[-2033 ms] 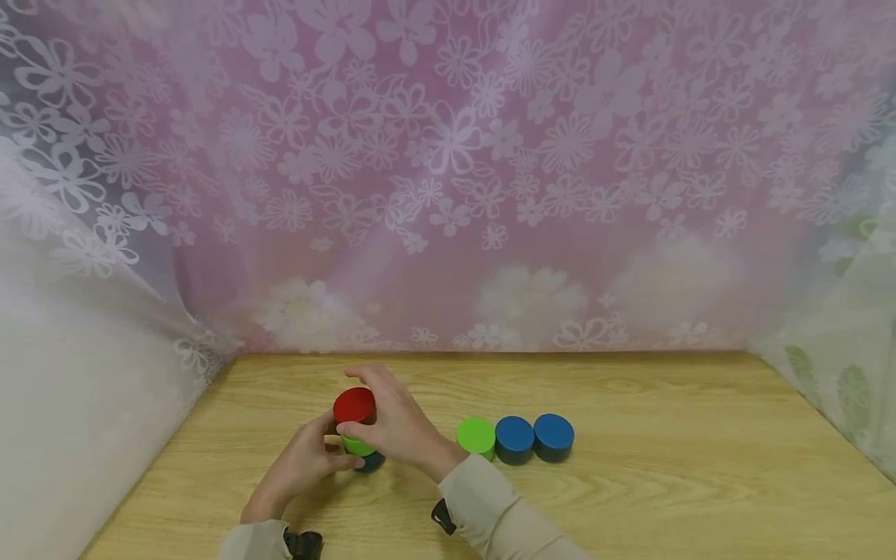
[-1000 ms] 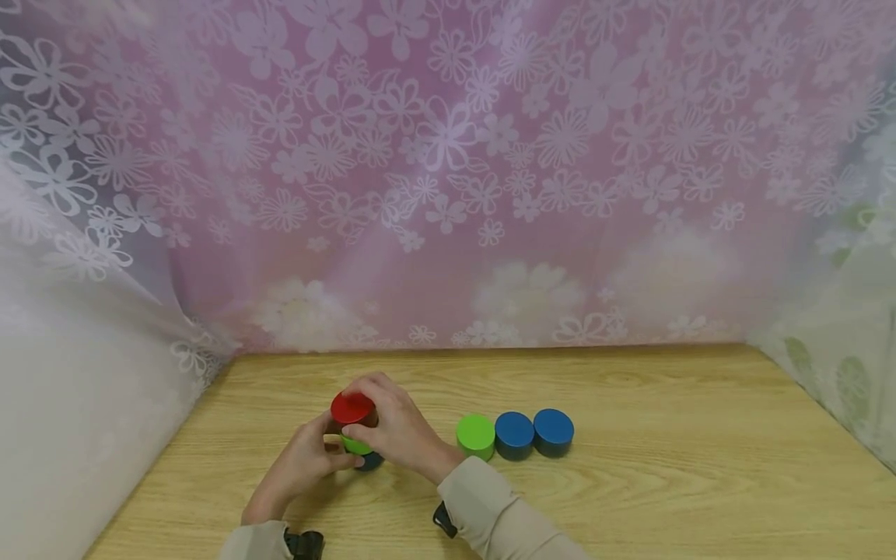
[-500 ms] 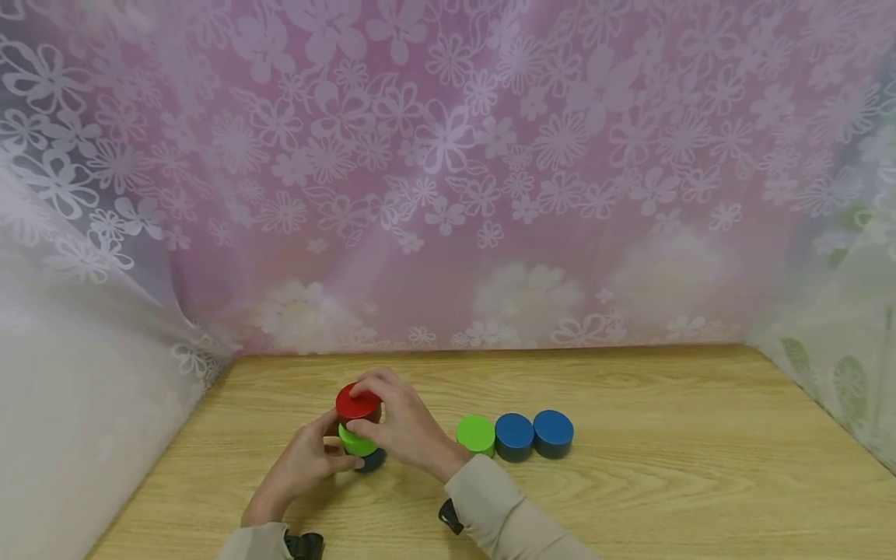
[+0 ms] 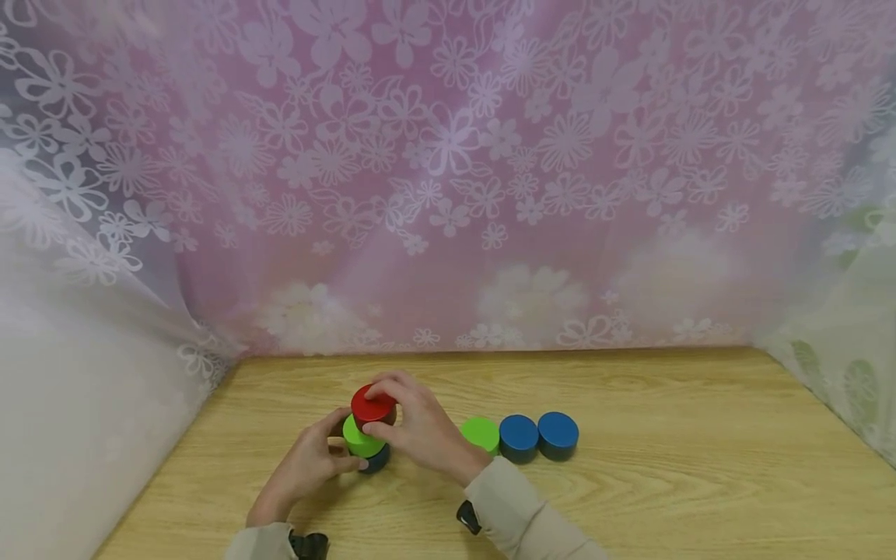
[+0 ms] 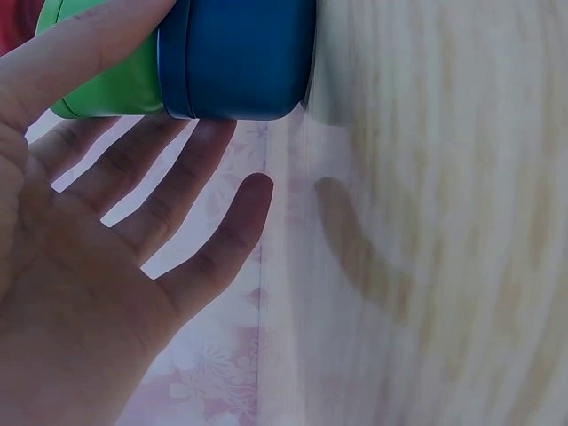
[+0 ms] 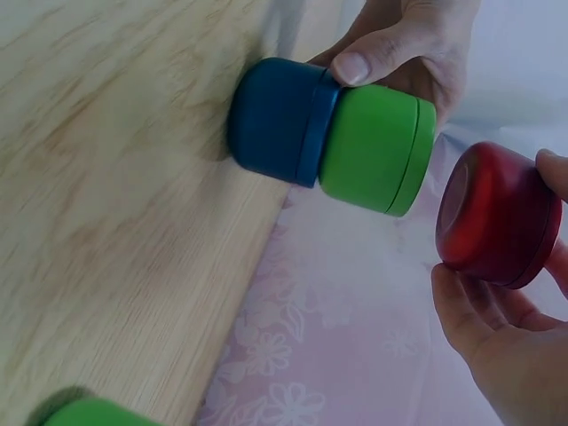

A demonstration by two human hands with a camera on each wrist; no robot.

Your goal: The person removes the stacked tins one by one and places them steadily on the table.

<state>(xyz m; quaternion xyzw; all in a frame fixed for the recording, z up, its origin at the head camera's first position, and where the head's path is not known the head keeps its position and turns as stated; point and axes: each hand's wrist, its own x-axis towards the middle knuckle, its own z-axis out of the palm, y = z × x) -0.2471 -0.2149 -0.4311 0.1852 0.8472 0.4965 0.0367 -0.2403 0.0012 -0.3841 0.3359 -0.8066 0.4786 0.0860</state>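
A green round tin (image 4: 362,438) stands on a dark blue round tin (image 4: 375,459) at the table's left; both show lid seams in the right wrist view. My left hand (image 4: 308,467) holds this stack from the left, its thumb at the joint between the two tins. In the left wrist view the little finger stands away from the tins. A red round tin (image 4: 372,403) is gripped at its sides by my right hand (image 4: 430,432). The right wrist view shows a gap between the red tin (image 6: 497,215) and the green tin (image 6: 377,149), with the red one slightly tilted.
Right of the hands, another green tin (image 4: 481,434) and two blue tins, a nearer one (image 4: 519,438) and a far right one (image 4: 558,435), stand in a row on the wooden table (image 4: 665,490). A flowered curtain (image 4: 448,194) hangs behind and at both sides.
My right hand has moved a little to the right with the red tin, uncovering more of the green tin's top. The left hand stays on the stack, and the row of tins is unmoved.
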